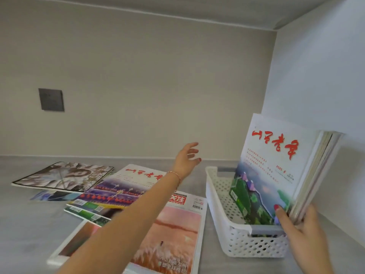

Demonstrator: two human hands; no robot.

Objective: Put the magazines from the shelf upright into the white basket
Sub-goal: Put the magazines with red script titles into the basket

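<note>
The white basket holds upright magazines gripped by the right hand, the left hand hovering spread beside its rim

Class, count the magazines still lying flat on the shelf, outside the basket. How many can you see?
5, maybe more hidden: grey one far left, blue one beneath it, purple one, green one under that, pink one nearest.

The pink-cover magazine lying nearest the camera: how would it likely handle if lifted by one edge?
The pink-cover magazine looks thin and wide, so it would probably droop. Its cover seems glossy, so it may slide off the magazines underneath. Probably light: the right hand steadies several similar ones upright in the white basket.
</note>
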